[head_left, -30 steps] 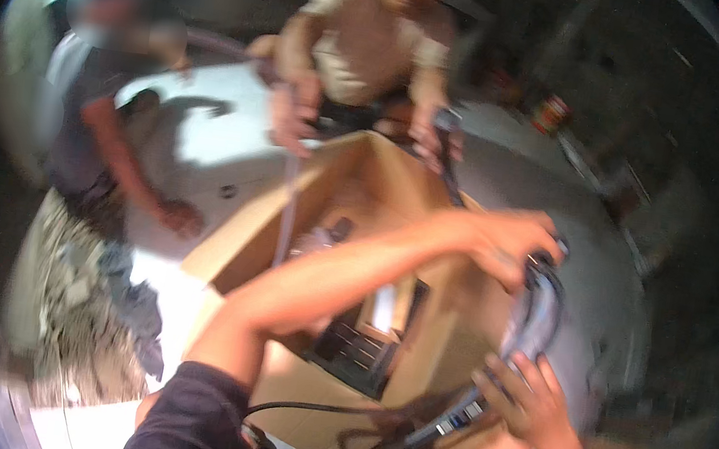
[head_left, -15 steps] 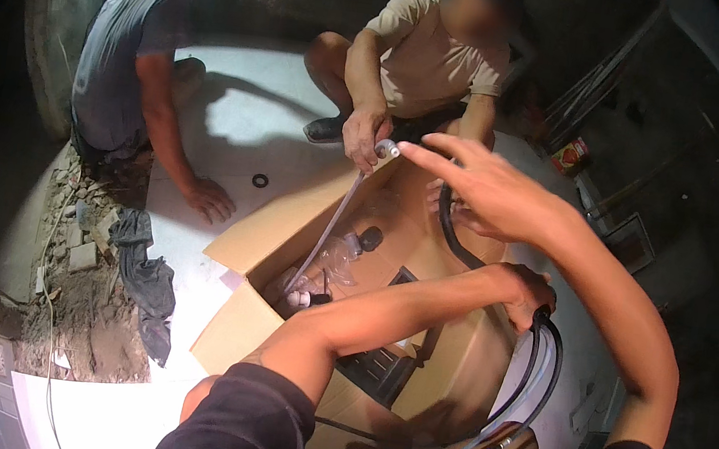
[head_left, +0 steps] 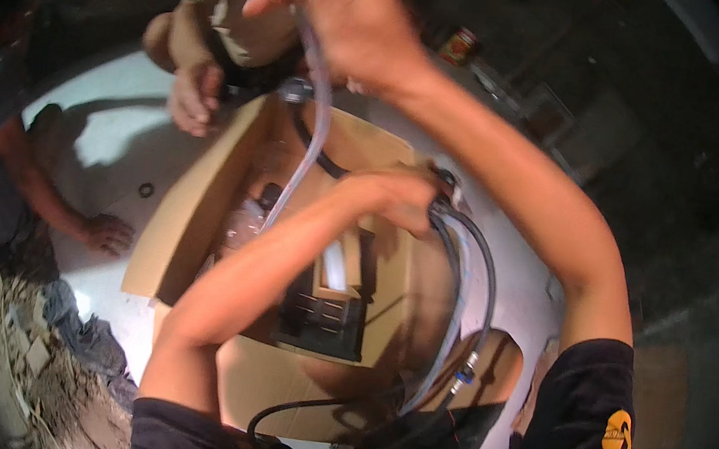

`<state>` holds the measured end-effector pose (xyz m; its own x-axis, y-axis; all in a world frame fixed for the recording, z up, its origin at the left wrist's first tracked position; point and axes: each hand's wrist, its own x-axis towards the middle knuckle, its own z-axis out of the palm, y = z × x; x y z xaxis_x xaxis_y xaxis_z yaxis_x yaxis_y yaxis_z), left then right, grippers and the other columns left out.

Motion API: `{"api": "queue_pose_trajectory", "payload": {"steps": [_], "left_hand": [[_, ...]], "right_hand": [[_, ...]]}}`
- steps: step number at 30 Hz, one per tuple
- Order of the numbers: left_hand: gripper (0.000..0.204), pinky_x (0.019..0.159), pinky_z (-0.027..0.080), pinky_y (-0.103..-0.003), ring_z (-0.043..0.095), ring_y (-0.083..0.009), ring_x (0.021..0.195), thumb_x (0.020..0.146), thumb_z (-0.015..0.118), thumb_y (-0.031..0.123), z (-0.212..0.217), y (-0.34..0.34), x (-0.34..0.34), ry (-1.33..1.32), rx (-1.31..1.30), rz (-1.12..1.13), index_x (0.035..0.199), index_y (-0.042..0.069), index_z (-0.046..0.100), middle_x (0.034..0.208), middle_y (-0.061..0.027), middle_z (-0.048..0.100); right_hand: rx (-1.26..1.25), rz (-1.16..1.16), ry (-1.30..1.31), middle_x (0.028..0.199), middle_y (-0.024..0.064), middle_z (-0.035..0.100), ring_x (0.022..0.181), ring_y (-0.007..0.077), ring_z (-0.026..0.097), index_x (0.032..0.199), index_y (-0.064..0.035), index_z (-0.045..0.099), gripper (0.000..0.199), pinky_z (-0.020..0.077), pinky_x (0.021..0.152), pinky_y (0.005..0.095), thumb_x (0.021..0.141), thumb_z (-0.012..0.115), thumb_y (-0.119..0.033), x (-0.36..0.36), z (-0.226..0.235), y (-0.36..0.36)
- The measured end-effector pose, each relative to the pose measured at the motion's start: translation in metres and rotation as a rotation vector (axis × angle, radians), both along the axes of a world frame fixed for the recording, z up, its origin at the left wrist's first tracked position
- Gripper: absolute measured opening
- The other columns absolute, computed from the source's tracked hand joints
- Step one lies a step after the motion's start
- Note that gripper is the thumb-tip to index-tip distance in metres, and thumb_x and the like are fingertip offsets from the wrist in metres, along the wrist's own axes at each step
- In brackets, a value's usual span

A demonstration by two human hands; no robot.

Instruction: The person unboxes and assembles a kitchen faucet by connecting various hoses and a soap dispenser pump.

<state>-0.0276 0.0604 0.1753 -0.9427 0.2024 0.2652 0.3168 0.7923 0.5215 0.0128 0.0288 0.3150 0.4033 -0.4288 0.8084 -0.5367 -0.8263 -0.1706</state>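
Observation:
My left hand (head_left: 409,200) is closed around a bundle of black hoses (head_left: 491,281) and a pale hose, over the right side of an open cardboard box (head_left: 191,204). My right hand (head_left: 347,30) is raised past the box's far side and blurred by motion. A clear flexible hose (head_left: 320,121) hangs from it, its lower part going down into the box behind my left forearm. Inside lie a black slotted tray (head_left: 320,326), a small carton (head_left: 338,269) and clear plastic bags (head_left: 245,221). The hoses run back toward my body, past a metal connector with a blue part (head_left: 462,379).
Across the box a person in a light shirt (head_left: 253,27) crouches, one hand (head_left: 196,97) out over the floor. At left another person's hand (head_left: 110,234) rests on the floor near a black ring (head_left: 145,190). Rubble (head_left: 46,366) and a dark cloth (head_left: 82,330) lie at lower left.
The clear hose has passed from the other person's hand to my right hand, which has risen. That person's hand is now free of it. The view has swung right; my left hand keeps the bundle.

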Motion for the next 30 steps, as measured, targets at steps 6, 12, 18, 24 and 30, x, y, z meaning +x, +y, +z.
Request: {"api": "queue_pose_trajectory", "payload": {"steps": [6,12,18,24,30], "left_hand": [[0.036,0.083,0.047,-0.043,0.054,-0.037,0.105,0.062,0.076,0.021,0.003,0.006,0.026,0.354,0.001,0.133,0.093,0.007,0.063,0.096,-0.0155,0.063],[0.036,0.086,0.044,-0.046,0.046,-0.0426,0.112,0.061,0.074,0.018,-0.008,0.014,0.029,0.429,0.109,0.364,0.093,0.01,0.06,0.097,-0.019,0.06],[0.037,0.085,0.043,-0.048,0.044,-0.0445,0.114,0.058,0.073,0.011,-0.002,0.024,0.034,0.574,0.015,0.434,0.093,0.011,0.059,0.105,-0.0242,0.055],[0.046,0.095,0.041,-0.048,0.039,-0.0461,0.121,0.056,0.074,0.011,0.014,0.035,0.05,0.453,0.021,0.484,0.1,0.008,0.06,0.113,-0.0253,0.054],[0.038,0.094,0.04,-0.051,0.04,-0.0472,0.117,0.06,0.069,0.015,0.013,0.03,0.048,0.361,0.127,0.392,0.096,0.007,0.059,0.103,-0.0242,0.06]], "right_hand": [[0.079,-0.219,-0.462,0.065,-0.0044,0.036,0.047,0.0034,0.028,0.112,-0.0029,0.049,0.03,0.0262,0.037,0.0176,0.103,0.04,-0.03,-0.029,0.069,0.176],[0.007,-0.523,-0.26,0.071,0.0027,0.044,0.058,0.0122,0.038,0.109,-0.0016,0.054,0.025,0.0295,0.048,0.0231,0.091,0.051,-0.019,0.002,0.053,0.268],[0.381,-1.173,0.479,0.074,0.0145,0.061,0.066,0.0284,0.059,0.086,0.0034,0.064,0.015,0.0425,0.059,0.0326,0.078,0.066,-0.009,0.004,0.027,0.28],[0.431,-1.118,0.621,0.078,0.0206,0.06,0.074,0.0416,0.057,0.089,0.0039,0.059,0.014,0.0462,0.065,0.0444,0.08,0.064,-0.007,-0.029,0.001,0.253],[0.285,-1.015,0.714,0.082,0.0168,0.06,0.08,0.0381,0.059,0.098,-0.0007,0.059,0.025,0.0466,0.069,0.0426,0.075,0.065,-0.007,-0.043,-0.009,0.248]]}}
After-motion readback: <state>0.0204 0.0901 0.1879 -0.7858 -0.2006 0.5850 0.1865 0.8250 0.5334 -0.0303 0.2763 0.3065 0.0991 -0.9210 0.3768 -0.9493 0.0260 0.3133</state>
